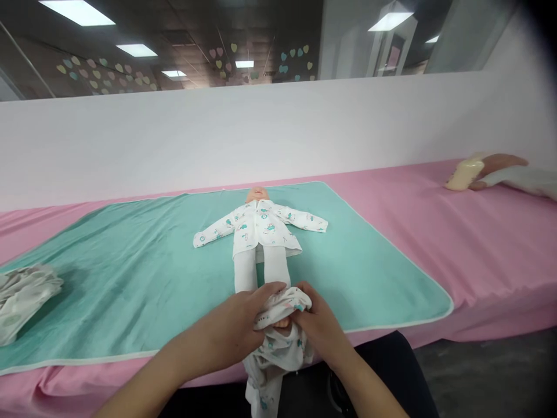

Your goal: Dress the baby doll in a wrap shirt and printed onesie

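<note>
A baby doll (258, 194) lies on its back on a teal mat, its legs pointing toward me. It wears a white printed jacket (256, 226) and plain white leggings (276, 264). At the feet, my left hand (246, 322) and my right hand (317, 325) grip a pair of printed baby pants (278, 348) from both sides. The gathered fabric is around one foot (282, 323), whose toes peek out of the opening. The rest of the pants hangs over the table's front edge. My hands cover the other foot.
A teal mat (174, 278) with a white border covers part of the pink tablecloth (391, 215). Crumpled pale cloth (26, 296) lies at far left. Another person's hand (500, 165) touches a pale yellow bottle (465, 174) at right. Behind stands a white wall (217, 133) with windows above.
</note>
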`<action>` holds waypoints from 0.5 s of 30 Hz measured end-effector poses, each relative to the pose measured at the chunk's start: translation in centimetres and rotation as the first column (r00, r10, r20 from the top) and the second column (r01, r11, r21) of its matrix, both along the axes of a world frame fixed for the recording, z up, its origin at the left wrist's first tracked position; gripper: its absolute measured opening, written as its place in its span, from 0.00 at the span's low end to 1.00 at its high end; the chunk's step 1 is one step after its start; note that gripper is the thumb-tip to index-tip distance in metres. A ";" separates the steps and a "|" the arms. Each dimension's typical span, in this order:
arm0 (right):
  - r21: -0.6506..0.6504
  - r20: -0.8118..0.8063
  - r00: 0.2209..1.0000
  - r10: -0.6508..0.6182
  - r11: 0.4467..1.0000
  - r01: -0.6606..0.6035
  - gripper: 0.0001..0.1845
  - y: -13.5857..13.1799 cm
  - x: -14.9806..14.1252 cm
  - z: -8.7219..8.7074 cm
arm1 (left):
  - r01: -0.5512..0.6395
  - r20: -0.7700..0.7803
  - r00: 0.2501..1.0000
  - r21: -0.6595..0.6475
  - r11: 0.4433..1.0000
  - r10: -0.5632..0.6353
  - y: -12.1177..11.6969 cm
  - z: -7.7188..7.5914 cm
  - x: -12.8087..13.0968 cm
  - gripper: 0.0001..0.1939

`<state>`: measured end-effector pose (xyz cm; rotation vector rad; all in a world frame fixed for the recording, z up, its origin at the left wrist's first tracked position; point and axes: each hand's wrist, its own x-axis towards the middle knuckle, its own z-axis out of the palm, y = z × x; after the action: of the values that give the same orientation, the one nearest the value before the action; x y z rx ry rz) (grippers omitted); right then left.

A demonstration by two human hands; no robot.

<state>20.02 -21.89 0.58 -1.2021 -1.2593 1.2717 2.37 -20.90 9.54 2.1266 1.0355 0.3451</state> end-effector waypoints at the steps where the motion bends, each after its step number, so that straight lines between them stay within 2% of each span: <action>1: -0.010 -0.075 0.997 0.019 1.000 -0.019 0.05 0.0 0.3 -0.2 | 0.004 0.002 1.000 -0.004 1.000 -0.004 0.1 -0.1 0.1 0.29; 5: -0.075 -0.310 0.946 0.096 0.989 -0.125 0.11 -0.1 1.4 -0.2 | -0.098 0.106 0.989 -0.028 0.995 0.100 1.7 -1.3 0.1 0.28; 7: -0.078 -0.318 0.941 0.115 0.986 -0.147 0.14 0.0 1.6 0.2 | -0.176 0.178 0.966 -0.086 0.981 0.189 3.2 -1.8 0.1 0.25; 9: -0.056 -0.218 0.968 0.126 0.988 -0.142 0.16 0.3 1.8 0.8 | -0.190 0.253 0.940 -0.168 0.967 0.229 4.8 -1.9 0.2 0.22; 11: -0.027 -0.043 0.992 0.123 0.992 -0.124 0.18 1.0 2.0 1.5 | -0.154 0.319 0.920 -0.235 0.960 0.226 6.3 -1.8 0.4 0.20; 15: 0.011 0.293 0.948 0.123 0.991 -0.132 0.18 3.1 3.4 2.5 | -0.169 0.363 0.899 -0.230 0.958 0.246 8.3 -1.6 1.2 0.15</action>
<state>23.42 -18.83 3.13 -1.3390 -1.5874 1.1911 3.57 -12.56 7.93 1.6853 1.0147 0.7112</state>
